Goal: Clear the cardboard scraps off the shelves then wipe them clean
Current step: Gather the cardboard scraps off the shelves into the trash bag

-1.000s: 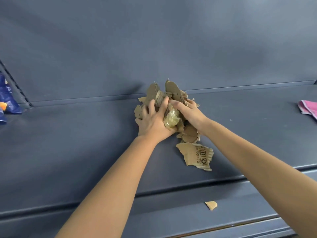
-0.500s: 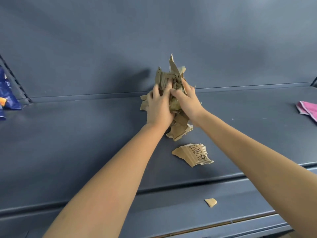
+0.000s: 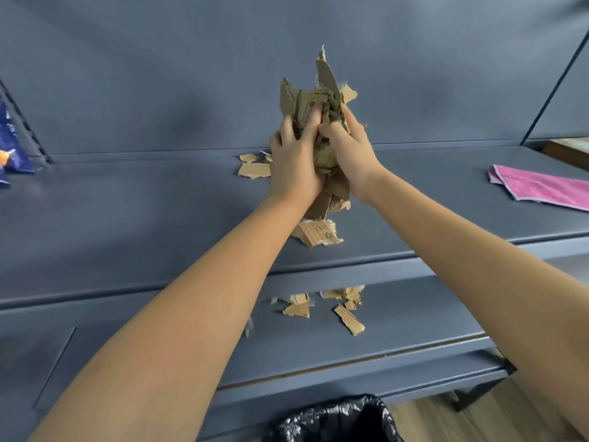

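A bundle of brown cardboard scraps (image 3: 314, 100) is squeezed between my left hand (image 3: 294, 164) and my right hand (image 3: 349, 154), held above the upper blue-grey shelf (image 3: 127, 224). Both hands are closed around it. A printed scrap (image 3: 318, 233) lies on that shelf just under my wrists. Two or three small scraps (image 3: 253, 169) remain near the back wall, left of my left hand. Several more scraps (image 3: 345, 309) lie on the lower shelf (image 3: 398, 327).
A pink cloth (image 3: 541, 188) lies on the upper shelf at the far right. A blue package (image 3: 12, 145) sits at the far left. A bin lined with a black bag (image 3: 334, 419) stands below, in front of the shelves, on a wooden floor.
My hands have lifted the bundle off the shelf and pulled it towards me. The view has tilted down, showing the lower shelf's scraps and the bin.
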A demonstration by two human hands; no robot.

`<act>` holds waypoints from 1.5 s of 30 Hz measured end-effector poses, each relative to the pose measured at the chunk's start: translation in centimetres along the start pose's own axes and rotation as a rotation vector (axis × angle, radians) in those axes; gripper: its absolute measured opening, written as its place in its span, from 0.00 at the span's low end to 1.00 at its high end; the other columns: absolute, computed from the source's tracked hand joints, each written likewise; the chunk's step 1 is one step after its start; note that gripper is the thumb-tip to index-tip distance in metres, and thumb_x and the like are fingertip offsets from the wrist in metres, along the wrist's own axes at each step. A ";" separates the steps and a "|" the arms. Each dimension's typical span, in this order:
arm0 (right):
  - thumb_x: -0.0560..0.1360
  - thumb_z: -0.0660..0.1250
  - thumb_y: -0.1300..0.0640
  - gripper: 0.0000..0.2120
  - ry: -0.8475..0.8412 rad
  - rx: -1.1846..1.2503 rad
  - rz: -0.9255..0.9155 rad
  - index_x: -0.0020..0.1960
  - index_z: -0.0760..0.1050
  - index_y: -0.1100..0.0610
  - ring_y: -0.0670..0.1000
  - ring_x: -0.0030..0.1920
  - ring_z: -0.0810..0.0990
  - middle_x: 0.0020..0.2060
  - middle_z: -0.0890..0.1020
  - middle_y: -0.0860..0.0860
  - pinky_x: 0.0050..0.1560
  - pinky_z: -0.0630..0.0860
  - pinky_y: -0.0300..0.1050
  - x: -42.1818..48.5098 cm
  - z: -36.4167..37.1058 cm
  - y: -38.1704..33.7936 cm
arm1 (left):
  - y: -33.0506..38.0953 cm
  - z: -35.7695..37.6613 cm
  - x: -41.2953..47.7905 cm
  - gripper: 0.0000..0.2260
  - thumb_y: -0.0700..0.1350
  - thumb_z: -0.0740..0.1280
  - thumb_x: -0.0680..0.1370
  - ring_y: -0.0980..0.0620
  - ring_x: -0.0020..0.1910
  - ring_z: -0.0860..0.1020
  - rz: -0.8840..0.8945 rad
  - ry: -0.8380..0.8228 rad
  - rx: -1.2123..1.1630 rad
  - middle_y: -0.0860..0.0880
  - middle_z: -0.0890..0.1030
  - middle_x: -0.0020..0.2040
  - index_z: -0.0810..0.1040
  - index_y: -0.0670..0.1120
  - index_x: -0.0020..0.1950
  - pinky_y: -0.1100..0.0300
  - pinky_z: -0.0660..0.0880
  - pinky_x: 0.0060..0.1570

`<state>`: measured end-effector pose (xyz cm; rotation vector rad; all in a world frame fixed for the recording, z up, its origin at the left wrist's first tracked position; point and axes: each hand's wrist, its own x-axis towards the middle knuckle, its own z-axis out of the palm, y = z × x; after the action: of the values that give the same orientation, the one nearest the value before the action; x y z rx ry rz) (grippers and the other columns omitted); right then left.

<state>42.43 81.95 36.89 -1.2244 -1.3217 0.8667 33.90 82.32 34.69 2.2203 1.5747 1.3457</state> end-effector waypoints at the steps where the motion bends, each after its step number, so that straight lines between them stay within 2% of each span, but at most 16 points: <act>1: 0.63 0.59 0.47 0.36 0.004 -0.002 -0.003 0.71 0.63 0.44 0.52 0.67 0.68 0.69 0.65 0.52 0.69 0.67 0.56 -0.9 -0.5 -0.1 | 0.8 -0.2 -0.9 0.33 0.36 0.64 0.72 0.38 0.64 0.63 0.000 -0.003 0.001 0.42 0.61 0.70 0.55 0.53 0.73 0.47 0.67 0.62; 5: 0.58 0.61 0.44 0.39 0.001 -0.007 -0.019 0.70 0.64 0.45 0.53 0.66 0.70 0.68 0.67 0.54 0.68 0.68 0.57 -4.8 -2.7 -0.6 | 4.1 -1.0 -4.4 0.33 0.36 0.64 0.72 0.38 0.64 0.63 0.007 0.008 -0.006 0.41 0.61 0.70 0.55 0.52 0.73 0.48 0.65 0.64; 10: 0.58 0.61 0.44 0.39 -0.005 -0.004 -0.030 0.71 0.64 0.45 0.54 0.67 0.69 0.68 0.67 0.53 0.67 0.69 0.57 -9.1 -4.4 -0.8 | 6.6 -1.9 -8.6 0.34 0.36 0.66 0.72 0.38 0.66 0.62 0.020 0.020 0.000 0.40 0.60 0.71 0.55 0.52 0.73 0.47 0.66 0.64; 15: 0.63 0.60 0.48 0.32 -0.011 0.036 -0.046 0.68 0.67 0.45 0.54 0.66 0.70 0.66 0.69 0.54 0.67 0.69 0.57 -13.1 -5.6 0.5 | 8.5 -2.5 -13.1 0.35 0.34 0.65 0.72 0.38 0.68 0.59 0.019 -0.015 0.008 0.40 0.58 0.72 0.54 0.52 0.74 0.48 0.65 0.65; 19: 0.60 0.61 0.47 0.31 -0.014 0.073 -0.024 0.65 0.69 0.42 0.54 0.66 0.70 0.65 0.70 0.55 0.67 0.69 0.58 -16.7 -6.8 2.3 | 9.9 -2.0 -17.3 0.35 0.33 0.65 0.72 0.39 0.69 0.58 0.000 -0.040 0.011 0.40 0.56 0.73 0.53 0.52 0.74 0.49 0.62 0.66; 23: 0.59 0.62 0.47 0.31 -0.022 0.101 -0.002 0.64 0.70 0.42 0.54 0.65 0.71 0.65 0.70 0.56 0.67 0.69 0.58 -20.3 -7.7 4.4 | 10.6 -1.2 -21.4 0.35 0.34 0.64 0.72 0.39 0.68 0.59 -0.023 -0.049 0.007 0.40 0.57 0.72 0.53 0.52 0.74 0.48 0.65 0.64; 28: 0.58 0.62 0.46 0.33 -0.025 0.117 0.020 0.64 0.71 0.46 0.56 0.65 0.71 0.65 0.70 0.56 0.66 0.71 0.58 -24.1 -8.4 7.1 | 11.1 0.0 -26.0 0.34 0.35 0.64 0.73 0.40 0.68 0.59 -0.051 -0.084 0.041 0.41 0.57 0.72 0.53 0.53 0.74 0.51 0.63 0.63; 34: 0.56 0.63 0.44 0.39 -0.032 0.117 0.113 0.68 0.67 0.46 0.53 0.67 0.70 0.67 0.69 0.55 0.67 0.69 0.56 -27.7 -8.6 11.7 | 10.5 1.7 -31.3 0.35 0.33 0.65 0.71 0.39 0.69 0.58 -0.100 -0.119 0.009 0.40 0.58 0.72 0.55 0.52 0.73 0.50 0.63 0.65; 39: 0.58 0.63 0.45 0.38 -0.050 0.127 0.209 0.69 0.66 0.44 0.53 0.67 0.70 0.68 0.68 0.53 0.67 0.69 0.57 -30.5 -8.3 16.1 | 9.1 3.8 -35.1 0.36 0.31 0.64 0.70 0.37 0.69 0.57 -0.159 -0.199 -0.005 0.40 0.57 0.73 0.55 0.51 0.73 0.48 0.63 0.66; 45: 0.58 0.63 0.45 0.39 -0.053 0.151 0.364 0.70 0.65 0.46 0.54 0.67 0.70 0.69 0.67 0.52 0.67 0.70 0.57 -33.1 -7.4 21.4 | 6.4 6.9 -39.2 0.35 0.34 0.64 0.71 0.37 0.66 0.60 -0.253 -0.313 -0.007 0.41 0.58 0.72 0.55 0.53 0.73 0.46 0.67 0.60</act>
<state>49.70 53.15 9.96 -1.3504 -1.0667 1.2410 40.46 50.54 10.74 2.0205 1.6571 0.8855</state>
